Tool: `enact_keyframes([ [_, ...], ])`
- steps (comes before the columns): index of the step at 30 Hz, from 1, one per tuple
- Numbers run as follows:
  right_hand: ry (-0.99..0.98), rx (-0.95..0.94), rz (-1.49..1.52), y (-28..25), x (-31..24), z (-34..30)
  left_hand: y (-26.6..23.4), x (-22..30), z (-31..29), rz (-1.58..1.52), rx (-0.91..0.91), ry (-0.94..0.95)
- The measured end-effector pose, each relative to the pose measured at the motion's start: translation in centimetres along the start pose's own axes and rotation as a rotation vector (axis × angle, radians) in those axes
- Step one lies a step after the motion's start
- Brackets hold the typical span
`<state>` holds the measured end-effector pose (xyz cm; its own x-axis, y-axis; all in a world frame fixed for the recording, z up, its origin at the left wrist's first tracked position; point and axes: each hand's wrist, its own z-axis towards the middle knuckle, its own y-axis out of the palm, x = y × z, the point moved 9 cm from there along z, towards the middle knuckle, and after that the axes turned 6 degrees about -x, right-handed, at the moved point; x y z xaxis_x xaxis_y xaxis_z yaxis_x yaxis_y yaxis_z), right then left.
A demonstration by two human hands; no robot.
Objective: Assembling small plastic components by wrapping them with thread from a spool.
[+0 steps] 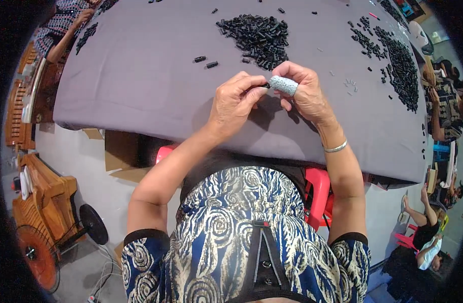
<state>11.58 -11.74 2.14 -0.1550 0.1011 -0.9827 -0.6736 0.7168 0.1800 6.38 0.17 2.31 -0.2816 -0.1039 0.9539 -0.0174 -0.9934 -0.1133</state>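
Note:
Over the grey-covered table (156, 76) my two hands meet at the fingertips. My left hand (235, 100) pinches a small black cylindrical piece (265, 86) between thumb and fingers. A silvery, speckled cover (283, 85) wraps the thumb of my right hand (307, 96), which presses up against the end of that piece. Whatever the right fingers pinch is too small or hidden to make out. Beyond my hands lies a heap of similar black pieces (256, 40). Two loose black pieces (211, 65) rest left of the heap.
A larger black heap (400, 65) spreads along the table's right side, with tiny pale pins (350, 83) nearer me. Another person's arm (65, 40) reaches in at far left. A cardboard box (123, 154) and a red plastic chair (318, 192) stand below the table edge.

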Motion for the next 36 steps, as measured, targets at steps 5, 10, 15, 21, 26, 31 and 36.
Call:
enact_keyframes([
  [5,0.023,0.023,-0.067,-0.1,0.3,-0.1,0.2,0.3,-0.4,0.073,0.049,0.044],
  [10,0.041,0.049,-0.143,0.0,0.2,-0.1,0.3,0.5,-0.5,0.174,0.027,0.041],
  [15,0.042,0.086,-0.273,0.2,-0.2,0.1,0.2,2.1,-0.5,0.403,0.116,0.198],
  [21,0.085,-0.054,0.158,0.4,1.3,0.8,0.3,-0.6,0.0,0.026,0.024,-0.069],
  [26,0.128,-0.045,0.257,0.0,1.3,0.0,0.0,0.0,-0.1,-0.251,0.058,-0.092],
  [31,0.21,-0.102,0.356,1.7,2.1,-1.0,-0.2,1.5,0.1,-0.157,0.073,0.068],
  [36,0.189,-0.218,0.391,2.8,2.3,-1.3,0.8,2.7,-0.1,-0.092,0.017,0.093],
])
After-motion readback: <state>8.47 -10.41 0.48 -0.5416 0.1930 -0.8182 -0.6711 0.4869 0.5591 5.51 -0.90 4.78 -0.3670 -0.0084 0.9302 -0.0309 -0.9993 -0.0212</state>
